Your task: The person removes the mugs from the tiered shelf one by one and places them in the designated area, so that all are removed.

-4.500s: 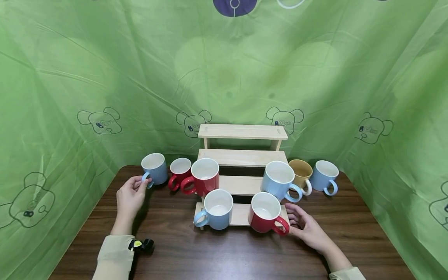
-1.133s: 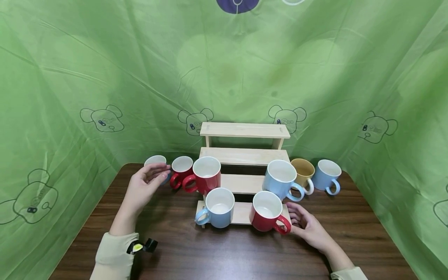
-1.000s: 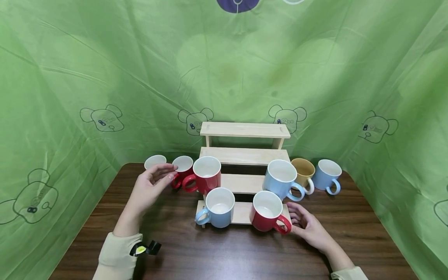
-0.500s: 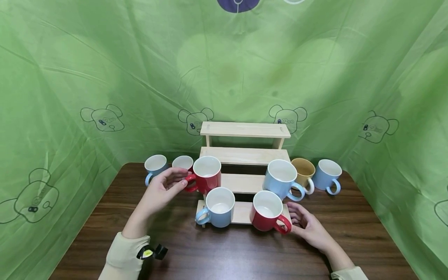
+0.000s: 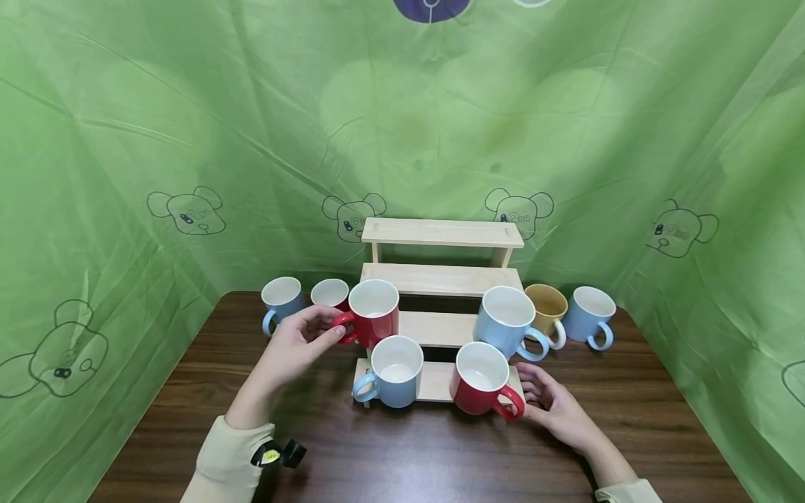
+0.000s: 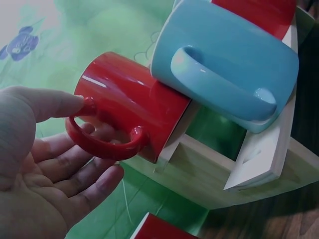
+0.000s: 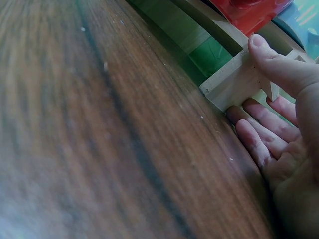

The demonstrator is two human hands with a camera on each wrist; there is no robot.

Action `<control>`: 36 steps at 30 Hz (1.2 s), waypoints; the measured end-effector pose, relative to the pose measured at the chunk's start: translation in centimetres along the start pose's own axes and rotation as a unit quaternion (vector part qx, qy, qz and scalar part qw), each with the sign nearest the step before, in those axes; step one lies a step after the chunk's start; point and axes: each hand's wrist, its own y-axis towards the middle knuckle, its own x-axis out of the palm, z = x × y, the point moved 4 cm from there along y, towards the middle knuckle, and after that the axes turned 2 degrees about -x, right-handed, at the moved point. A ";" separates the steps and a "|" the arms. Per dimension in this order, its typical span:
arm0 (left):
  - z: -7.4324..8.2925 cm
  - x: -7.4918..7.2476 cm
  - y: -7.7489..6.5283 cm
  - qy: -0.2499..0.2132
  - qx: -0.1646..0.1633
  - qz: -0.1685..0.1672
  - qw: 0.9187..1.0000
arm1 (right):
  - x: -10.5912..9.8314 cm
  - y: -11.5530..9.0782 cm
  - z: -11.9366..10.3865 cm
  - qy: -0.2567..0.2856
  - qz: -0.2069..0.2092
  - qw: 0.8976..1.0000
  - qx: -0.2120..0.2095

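In the head view, my left hand (image 5: 295, 349) is at the left side of a red mug (image 5: 375, 321) on the second step of a wooden tiered rack (image 5: 437, 328). The left wrist view shows its thumb on the top of the handle (image 6: 102, 147), with the fingers behind the loop; it pinches the handle. A light blue mug (image 5: 396, 370) stands on the lowest step just in front. My right hand (image 5: 556, 412) rests against that step's right end, thumb near the front, fingers loosely bent along the side panel (image 7: 234, 82). Close to it stand another red mug (image 5: 479, 377) and a light blue mug (image 5: 503, 321).
Left of the rack, on the brown table (image 5: 402, 461), are a blue mug (image 5: 284, 300) and a red mug (image 5: 330, 293), partly hidden. A yellow mug (image 5: 546, 307) and a blue mug (image 5: 586, 314) stand at right. Green cloth (image 5: 409, 140) hangs behind.
My left hand has let go of the far-left blue mug's handle, passed the small red mug and reached the rack's red mug, taking its handle. My right hand has stayed put.
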 end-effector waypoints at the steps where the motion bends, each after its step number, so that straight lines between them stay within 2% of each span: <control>1: 0.0 0.0 0.0 0.001 0.001 0.002 1.000 | 0.0 0.0 0.0 0.000 0.000 1.000 -0.002; 8: -0.2 0.4 0.1 -0.022 0.008 -0.015 1.000 | 0.1 0.0 0.0 0.006 0.000 1.000 -0.006; 14: -0.3 0.6 0.1 -0.022 0.012 -0.021 0.999 | 0.0 0.1 0.0 0.009 -0.005 1.000 -0.005; 21: -0.3 0.5 0.2 -0.041 0.032 -0.030 0.998 | 0.1 0.1 -0.1 0.010 -0.010 1.000 -0.026; 25: -0.3 0.5 0.2 -0.053 0.034 -0.033 0.997 | 0.1 0.1 -0.2 0.012 -0.009 1.000 -0.027; 36: -0.3 0.5 0.2 -0.043 0.034 -0.032 0.998 | 0.2 0.1 -0.3 0.011 -0.006 0.999 -0.032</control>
